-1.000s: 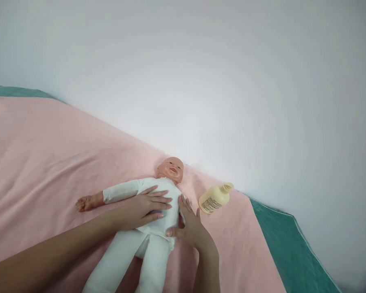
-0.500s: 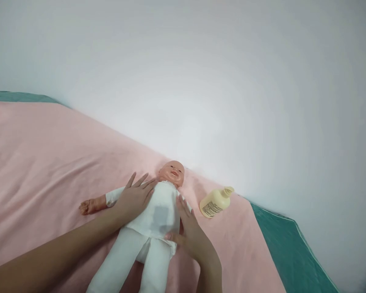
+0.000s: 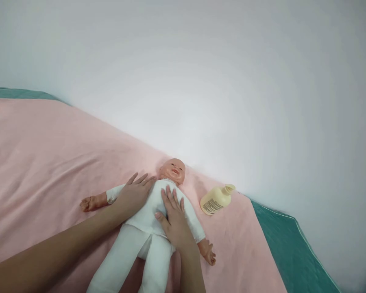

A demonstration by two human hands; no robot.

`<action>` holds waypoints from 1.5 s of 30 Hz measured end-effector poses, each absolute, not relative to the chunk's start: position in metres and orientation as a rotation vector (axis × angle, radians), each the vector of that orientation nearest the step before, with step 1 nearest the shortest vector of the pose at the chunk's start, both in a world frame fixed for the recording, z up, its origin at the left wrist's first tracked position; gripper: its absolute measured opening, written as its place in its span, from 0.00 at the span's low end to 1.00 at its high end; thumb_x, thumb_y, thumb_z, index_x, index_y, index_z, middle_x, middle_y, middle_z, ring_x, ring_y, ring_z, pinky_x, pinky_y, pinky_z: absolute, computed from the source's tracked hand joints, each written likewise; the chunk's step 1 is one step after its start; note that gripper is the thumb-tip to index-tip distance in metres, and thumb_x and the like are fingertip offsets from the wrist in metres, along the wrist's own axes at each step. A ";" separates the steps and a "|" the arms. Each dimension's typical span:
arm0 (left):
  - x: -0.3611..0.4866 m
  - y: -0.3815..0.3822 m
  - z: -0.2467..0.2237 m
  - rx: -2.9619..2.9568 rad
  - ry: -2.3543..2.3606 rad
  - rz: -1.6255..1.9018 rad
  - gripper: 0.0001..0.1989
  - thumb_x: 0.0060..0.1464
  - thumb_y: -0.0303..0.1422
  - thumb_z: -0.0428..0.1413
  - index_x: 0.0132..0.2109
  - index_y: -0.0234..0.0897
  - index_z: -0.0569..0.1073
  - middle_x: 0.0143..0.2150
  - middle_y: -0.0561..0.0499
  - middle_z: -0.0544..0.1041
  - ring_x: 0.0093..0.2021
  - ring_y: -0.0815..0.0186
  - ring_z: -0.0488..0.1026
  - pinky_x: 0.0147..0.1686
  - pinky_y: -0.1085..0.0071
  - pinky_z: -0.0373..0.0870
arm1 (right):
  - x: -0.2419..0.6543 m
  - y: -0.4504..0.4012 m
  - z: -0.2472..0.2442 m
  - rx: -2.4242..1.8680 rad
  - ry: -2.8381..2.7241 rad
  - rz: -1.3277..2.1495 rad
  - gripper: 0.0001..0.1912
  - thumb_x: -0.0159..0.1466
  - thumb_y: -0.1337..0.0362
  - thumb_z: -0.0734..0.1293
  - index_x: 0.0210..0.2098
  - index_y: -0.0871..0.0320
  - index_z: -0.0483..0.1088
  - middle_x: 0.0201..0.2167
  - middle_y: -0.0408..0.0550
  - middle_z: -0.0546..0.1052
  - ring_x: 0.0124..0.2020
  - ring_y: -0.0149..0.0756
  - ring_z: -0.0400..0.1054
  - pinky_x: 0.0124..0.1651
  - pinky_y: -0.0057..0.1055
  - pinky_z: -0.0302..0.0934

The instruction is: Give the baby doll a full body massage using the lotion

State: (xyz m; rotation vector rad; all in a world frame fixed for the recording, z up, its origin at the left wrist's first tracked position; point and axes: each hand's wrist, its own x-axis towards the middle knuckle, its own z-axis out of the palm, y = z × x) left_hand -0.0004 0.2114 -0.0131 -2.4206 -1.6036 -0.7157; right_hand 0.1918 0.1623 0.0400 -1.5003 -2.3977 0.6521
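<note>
A pale wall (image 3: pixel 183 73) fills the far side, and a pink cloth (image 3: pixel 42 162) spreads up to it, creased on the left, with a strip of green cover (image 3: pixel 21 93) showing at the far left edge. Coming rightward, I see one arm of the doll (image 3: pixel 146 217) stretched out to the left. My left hand (image 3: pixel 136 195) lies across its upper arm and the left edge of its chest, hiding that stretch of sleeve; those fingers are straight and slightly apart, gripping nothing. Whether all their tips touch down, I can't tell.

The doll lies on its back on the cloth, its long axis running from the head, far and a little right, to the legs, near and a little left. Its torso sits between and beneath my hands: rightward from my left fingers, directly under my right hand (image 3: pixel 175 219). That right hand is the nearer to the middle, flat on the chest, fingers slightly spread and thumb out leftward.

Further right, the doll's other arm slants near. Beyond it is a pale yellow bottle (image 3: pixel 215 200), well apart from my fingers and out of their way, then more green.
</note>
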 end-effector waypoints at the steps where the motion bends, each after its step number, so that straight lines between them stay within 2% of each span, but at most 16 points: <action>1: 0.000 0.211 -0.013 -2.425 -1.597 -0.726 0.23 0.61 0.24 0.41 0.60 0.35 0.67 0.61 0.46 0.69 0.64 0.56 0.61 0.63 0.51 0.50 | 0.194 0.164 0.036 -1.547 -2.374 0.634 0.36 0.68 0.43 0.51 0.69 0.49 0.35 0.70 0.41 0.35 0.71 0.40 0.24 0.68 0.54 0.23; 5: -0.001 0.211 -0.011 -2.473 -1.574 -0.765 0.23 0.62 0.24 0.40 0.60 0.33 0.68 0.61 0.44 0.70 0.63 0.55 0.63 0.63 0.51 0.50 | 0.201 0.166 0.035 -1.675 -2.307 0.615 0.40 0.67 0.41 0.51 0.69 0.53 0.30 0.70 0.44 0.35 0.71 0.41 0.25 0.68 0.55 0.21; 9: -0.001 0.208 -0.004 -2.482 -1.649 -0.913 0.22 0.63 0.26 0.38 0.57 0.34 0.70 0.57 0.45 0.73 0.59 0.57 0.67 0.63 0.51 0.53 | 0.210 0.165 0.045 -1.807 -2.281 0.691 0.41 0.67 0.41 0.51 0.70 0.55 0.31 0.70 0.43 0.36 0.71 0.40 0.25 0.67 0.52 0.15; 12: 0.002 0.204 0.002 -2.548 -1.634 -1.089 0.19 0.64 0.31 0.41 0.54 0.36 0.71 0.54 0.48 0.76 0.57 0.60 0.69 0.63 0.54 0.55 | 0.219 0.164 0.054 -1.902 -2.286 0.803 0.42 0.66 0.42 0.54 0.69 0.55 0.31 0.70 0.41 0.34 0.71 0.40 0.23 0.67 0.51 0.12; 17: 0.013 0.186 0.012 -2.908 -1.142 -1.310 0.15 0.65 0.38 0.48 0.49 0.38 0.75 0.50 0.52 0.78 0.56 0.64 0.71 0.63 0.65 0.59 | 0.235 0.160 0.063 -1.931 -2.290 0.956 0.48 0.62 0.43 0.61 0.69 0.53 0.30 0.70 0.41 0.34 0.71 0.38 0.21 0.66 0.48 0.11; 22: 0.019 0.174 0.016 -3.259 -0.765 -1.189 0.13 0.62 0.41 0.53 0.49 0.43 0.77 0.48 0.56 0.80 0.54 0.67 0.73 0.62 0.70 0.58 | 0.242 0.159 0.064 -1.968 -2.271 1.041 0.58 0.54 0.46 0.70 0.69 0.52 0.29 0.70 0.41 0.33 0.70 0.37 0.19 0.65 0.48 0.09; 24: 0.019 0.175 0.015 -3.327 -0.710 -1.156 0.13 0.62 0.41 0.53 0.49 0.45 0.77 0.47 0.57 0.80 0.53 0.67 0.73 0.63 0.70 0.57 | 0.242 0.159 0.064 -1.960 -2.269 1.034 0.59 0.53 0.47 0.71 0.69 0.52 0.30 0.70 0.42 0.34 0.70 0.38 0.20 0.66 0.48 0.09; 28: 0.019 0.179 0.013 -3.378 -0.746 -1.125 0.14 0.64 0.40 0.51 0.53 0.46 0.75 0.50 0.54 0.79 0.56 0.66 0.71 0.63 0.66 0.56 | 0.240 0.157 0.063 -1.928 -2.274 0.994 0.54 0.57 0.46 0.67 0.69 0.53 0.30 0.71 0.43 0.34 0.70 0.37 0.20 0.66 0.48 0.10; 32: 0.017 0.180 0.017 -3.319 -0.847 -1.053 0.16 0.65 0.39 0.49 0.55 0.43 0.73 0.57 0.51 0.74 0.63 0.65 0.63 0.66 0.63 0.49 | 0.238 0.157 0.065 -1.928 -2.272 1.023 0.55 0.56 0.44 0.67 0.69 0.55 0.30 0.70 0.43 0.34 0.70 0.36 0.19 0.66 0.47 0.10; 35: 0.014 0.184 0.017 -3.225 -0.988 -1.036 0.18 0.65 0.39 0.48 0.58 0.45 0.71 0.60 0.51 0.70 0.65 0.64 0.58 0.67 0.60 0.44 | 0.238 0.157 0.066 -1.923 -2.269 1.029 0.56 0.56 0.44 0.68 0.69 0.54 0.30 0.71 0.43 0.35 0.70 0.36 0.20 0.66 0.48 0.09; 39: 0.008 0.196 0.008 -3.068 -1.209 -1.005 0.20 0.66 0.40 0.44 0.62 0.47 0.65 0.65 0.52 0.64 0.68 0.62 0.53 0.66 0.55 0.43 | 0.237 0.157 0.067 -1.911 -2.266 1.026 0.55 0.56 0.44 0.68 0.69 0.53 0.31 0.71 0.44 0.36 0.70 0.38 0.21 0.66 0.48 0.10; 42: 0.006 0.203 0.001 -2.946 -1.359 -0.944 0.22 0.67 0.41 0.41 0.64 0.46 0.62 0.67 0.51 0.60 0.68 0.61 0.53 0.65 0.54 0.46 | 0.237 0.156 0.067 -1.914 -2.266 1.027 0.55 0.57 0.45 0.67 0.69 0.54 0.30 0.71 0.44 0.35 0.70 0.38 0.20 0.66 0.49 0.10; 45: 0.004 0.206 -0.003 -2.692 -1.563 -0.934 0.23 0.67 0.39 0.38 0.65 0.42 0.62 0.65 0.49 0.63 0.66 0.59 0.56 0.65 0.52 0.45 | 0.235 0.153 0.071 -1.926 -2.269 1.019 0.55 0.58 0.46 0.67 0.69 0.57 0.28 0.70 0.44 0.33 0.70 0.37 0.20 0.66 0.48 0.10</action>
